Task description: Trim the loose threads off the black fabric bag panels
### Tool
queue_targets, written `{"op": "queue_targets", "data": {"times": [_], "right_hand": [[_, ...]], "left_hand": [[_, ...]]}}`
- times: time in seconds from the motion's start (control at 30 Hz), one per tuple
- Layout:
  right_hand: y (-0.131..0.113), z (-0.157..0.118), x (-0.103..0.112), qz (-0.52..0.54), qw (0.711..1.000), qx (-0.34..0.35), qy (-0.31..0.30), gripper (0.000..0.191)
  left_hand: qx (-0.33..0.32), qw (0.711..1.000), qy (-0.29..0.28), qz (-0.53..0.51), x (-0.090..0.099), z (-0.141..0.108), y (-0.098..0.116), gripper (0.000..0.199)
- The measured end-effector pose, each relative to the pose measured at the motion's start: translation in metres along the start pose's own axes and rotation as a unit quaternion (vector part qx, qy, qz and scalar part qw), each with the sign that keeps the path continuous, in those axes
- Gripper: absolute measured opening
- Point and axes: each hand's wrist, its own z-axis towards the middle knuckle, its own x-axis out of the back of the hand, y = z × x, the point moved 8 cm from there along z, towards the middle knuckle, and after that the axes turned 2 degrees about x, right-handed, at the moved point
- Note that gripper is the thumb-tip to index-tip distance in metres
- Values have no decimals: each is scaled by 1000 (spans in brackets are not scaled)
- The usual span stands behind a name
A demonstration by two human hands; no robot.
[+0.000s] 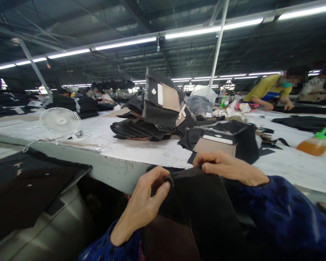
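Observation:
A black fabric panel (206,203) with a dark brown patch (170,239) hangs in front of me below the table edge. My left hand (148,203) pinches its upper left corner between thumb and fingers. Farther right along the same top edge, my right hand (228,166) grips the cloth with curled fingers. Just beyond my right hand lies a black piece with a tan panel (216,145) on the table. Behind it rises a stack of dark fabric pieces (141,130), with one tan-backed piece (163,96) propped upright on top.
A white fan (60,121) stands on the white table (146,150) at left. Dark brown panels (29,195) lie to my lower left. A bottle of orange liquid (313,145) and a printed plastic bag (201,100) are on the table. A co-worker in yellow (263,88) bends over it at right.

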Motion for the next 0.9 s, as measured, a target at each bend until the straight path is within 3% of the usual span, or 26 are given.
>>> {"op": "queue_targets", "data": {"times": [0.1, 0.17, 0.2, 0.3, 0.37, 0.47, 0.73, 0.9], "right_hand": [[-15, -12, 38, -50, 977, 5, 209, 35], [-38, -25, 40, -113, 953, 18, 281, 30], [-50, -27, 31, -138, 954, 30, 264, 31], [-63, -18, -10, -183, 974, 47, 124, 54], [-55, -10, -30, -189, 980, 39, 48, 73], [-35, 1, -41, -145, 989, 17, -16, 77], [-12, 0, -45, 89, 992, -72, -59, 69], [-15, -2, -44, 81, 993, -75, -38, 50]], "left_hand": [[12, 1000, 19, 16, 1, 2, -2, 16], [17, 999, 22, 36, -4, 4, -1, 16], [18, 999, 22, 46, -6, 5, 1, 15], [14, 998, 25, 62, -13, 6, 9, 10], [8, 998, 16, 59, -16, 6, 14, 6], [0, 999, -11, 50, -18, 5, 18, 3], [-10, 999, -20, 30, -21, 4, 21, 5], [-12, 999, -19, 37, -21, 5, 20, 3]]}}
